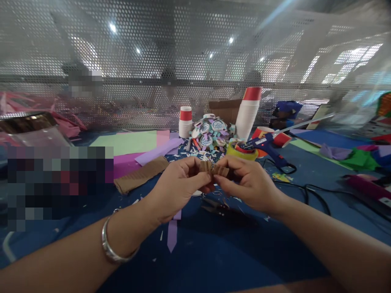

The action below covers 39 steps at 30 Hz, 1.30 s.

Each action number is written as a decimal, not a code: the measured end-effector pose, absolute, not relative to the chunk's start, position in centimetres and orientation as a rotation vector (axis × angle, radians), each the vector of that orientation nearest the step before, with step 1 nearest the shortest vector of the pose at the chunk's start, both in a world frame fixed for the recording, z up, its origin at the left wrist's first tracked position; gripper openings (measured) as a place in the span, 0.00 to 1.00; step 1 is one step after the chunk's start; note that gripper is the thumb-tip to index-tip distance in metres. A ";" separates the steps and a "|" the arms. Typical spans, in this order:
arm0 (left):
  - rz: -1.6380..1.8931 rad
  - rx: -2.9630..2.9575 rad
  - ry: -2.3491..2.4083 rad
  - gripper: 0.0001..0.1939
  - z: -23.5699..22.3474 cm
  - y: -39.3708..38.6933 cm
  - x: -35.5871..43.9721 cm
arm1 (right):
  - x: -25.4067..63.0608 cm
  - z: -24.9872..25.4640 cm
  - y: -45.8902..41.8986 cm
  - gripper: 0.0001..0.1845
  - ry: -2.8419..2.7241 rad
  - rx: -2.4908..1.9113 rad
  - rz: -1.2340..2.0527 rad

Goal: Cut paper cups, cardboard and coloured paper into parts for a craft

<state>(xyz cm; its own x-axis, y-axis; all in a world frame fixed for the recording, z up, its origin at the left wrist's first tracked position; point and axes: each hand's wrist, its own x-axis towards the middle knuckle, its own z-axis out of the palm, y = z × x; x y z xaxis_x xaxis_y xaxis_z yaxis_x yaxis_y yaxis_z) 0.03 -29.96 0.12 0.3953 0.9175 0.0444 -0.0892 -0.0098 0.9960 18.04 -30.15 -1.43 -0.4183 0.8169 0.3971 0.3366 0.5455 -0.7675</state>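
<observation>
My left hand [179, 185] and my right hand [246, 181] meet above the blue table [214, 252], fingers closed. Between them they pinch a small pleated piece of brown corrugated paper [214, 168], the left on its left end, the right on its right end. A silver bangle [111, 244] sits on my left wrist. Black scissors [218, 206] lie on the table just below my hands. A purple paper strip [172, 232] lies under my left wrist.
A brown corrugated strip [140, 175] lies to the left, with purple and green paper sheets [131, 142] behind. Red-and-white paper cups [249, 112], a pile of round paper badges [210, 134], a tape roll [242, 151] and a blue glue gun [269, 146] with its black cord stand behind. A perforated mesh screen [195, 61] closes the back.
</observation>
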 end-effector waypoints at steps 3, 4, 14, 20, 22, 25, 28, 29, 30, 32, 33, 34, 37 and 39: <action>0.941 1.185 0.847 0.04 0.0 -30.0 0.4 | 17.9 -1.4 -30.1 0.05 -2.018 -0.927 0.682; 0.931 1.131 0.848 0.04 -0.1 -30.0 0.5 | 17.8 -1.4 -30.0 0.05 -2.019 -0.927 0.636; 0.889 1.017 0.878 0.06 0.0 -29.4 0.0 | 17.3 -1.3 -31.1 0.05 -1.950 -0.940 0.378; 0.959 1.178 0.919 0.05 -0.4 -28.1 -1.2 | 17.2 -1.1 -31.1 0.08 -2.150 -0.959 1.001; 0.957 1.246 0.947 0.04 -0.4 -27.8 -1.5 | 17.1 -1.2 -31.1 0.08 -2.309 -0.981 1.131; 0.949 1.295 0.962 0.03 -0.5 -27.6 -1.5 | 17.0 -1.2 -31.1 0.07 -2.463 -0.987 1.160; 0.950 1.361 0.973 0.05 -0.6 -27.4 -1.4 | 17.2 -0.7 -31.0 0.09 -2.487 -1.054 1.052; 0.954 1.383 0.979 0.05 -0.7 -27.4 -1.4 | 17.4 -0.6 -30.9 0.09 -2.503 -1.089 0.962; 0.960 1.405 0.985 0.05 -0.8 -27.4 -1.4 | 17.6 -0.4 -30.8 0.09 -2.523 -1.126 0.863; 0.978 1.441 0.995 0.05 -0.9 -27.2 -1.4 | 18.1 -0.1 -30.6 0.08 -2.582 -1.184 0.721; 0.990 1.453 1.002 0.06 -1.0 -27.2 -1.5 | 18.3 0.0 -30.5 0.07 -2.620 -1.203 0.685; 1.004 1.462 1.009 0.07 -1.0 -27.1 -1.5 | 18.6 0.1 -30.4 0.07 -2.656 -1.218 0.672; 1.038 1.470 1.028 0.08 -1.1 -26.8 -1.7 | 19.1 0.2 -30.4 0.07 -2.734 -1.242 0.692; 1.045 1.463 1.031 0.08 -1.1 -26.8 -1.7 | 19.3 0.1 -30.5 0.07 -2.755 -1.222 0.693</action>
<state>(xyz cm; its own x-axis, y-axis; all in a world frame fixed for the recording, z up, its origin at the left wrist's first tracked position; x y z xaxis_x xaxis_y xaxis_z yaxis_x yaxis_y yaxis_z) -1.69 -26.75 -1.10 0.2568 0.9622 0.0910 0.0784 -0.1146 0.9903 19.33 -30.53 0.10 -0.6865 0.7148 -0.1334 0.6929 0.5875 -0.4180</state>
